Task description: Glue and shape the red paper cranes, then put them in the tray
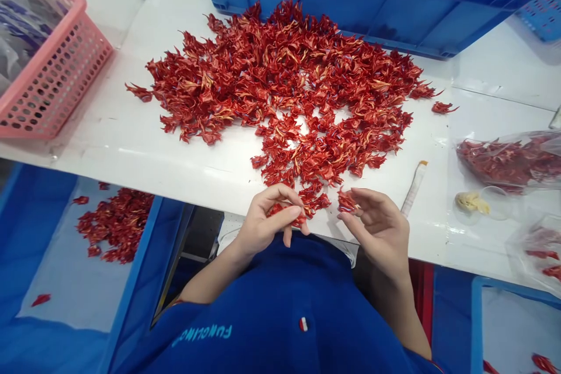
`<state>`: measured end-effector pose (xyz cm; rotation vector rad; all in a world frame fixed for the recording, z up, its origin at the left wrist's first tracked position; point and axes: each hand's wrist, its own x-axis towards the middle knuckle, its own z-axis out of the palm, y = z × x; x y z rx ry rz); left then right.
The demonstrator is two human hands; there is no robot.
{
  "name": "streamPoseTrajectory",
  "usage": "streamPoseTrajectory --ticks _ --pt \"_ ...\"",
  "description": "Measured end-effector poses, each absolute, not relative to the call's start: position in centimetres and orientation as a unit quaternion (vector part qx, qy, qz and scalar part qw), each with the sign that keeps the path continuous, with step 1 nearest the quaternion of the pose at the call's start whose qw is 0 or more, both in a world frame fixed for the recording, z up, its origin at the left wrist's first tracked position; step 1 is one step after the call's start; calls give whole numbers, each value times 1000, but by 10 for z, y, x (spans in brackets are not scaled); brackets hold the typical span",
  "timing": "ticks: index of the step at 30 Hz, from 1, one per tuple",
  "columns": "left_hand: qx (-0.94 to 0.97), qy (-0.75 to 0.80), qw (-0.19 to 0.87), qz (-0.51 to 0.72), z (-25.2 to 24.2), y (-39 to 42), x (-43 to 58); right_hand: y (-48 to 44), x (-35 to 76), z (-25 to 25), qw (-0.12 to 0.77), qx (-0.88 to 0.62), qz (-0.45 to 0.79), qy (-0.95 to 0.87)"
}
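A wide heap of small red pieces with pointed, petal-like tips and some yellow and blue streaks [280, 76] covers the middle of the white table. At the table's front edge, my left hand [274, 219] is curled around red petal-like pieces [298, 221], partly hidden by the thumb and fingers. To its right, my right hand [379, 228] pinches one red petal-like piece [347, 201] between thumb and fingertips. Its other fingers are loosely bent. Both hands are close to the near tip of the heap.
A large blue crate [372, 0] stands behind the heap. At left is a pink basket [56, 70]; below it, a blue bin [144, 234] contains more red pieces. On the right lie a pale strip-like tool [414, 187] and a clear bag of red pieces [512, 160].
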<state>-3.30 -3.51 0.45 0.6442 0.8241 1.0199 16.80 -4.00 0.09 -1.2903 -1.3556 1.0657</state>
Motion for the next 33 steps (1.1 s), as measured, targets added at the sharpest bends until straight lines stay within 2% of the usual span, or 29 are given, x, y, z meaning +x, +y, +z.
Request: streamPoseTrajectory --ticks 4,9,25,33 --pt "348 432 736 389 12 -36 -21 -42 159 8 521 -467 550 -455" --pt "346 447 747 351 14 -34 -13 -43 145 4 556 -440 578 -404" --pt "299 400 783 370 7 -35 -14 -46 132 3 569 -472 401 -541" --pt "348 407 749 390 12 -34 -17 -49 140 9 536 -464 411 -573"
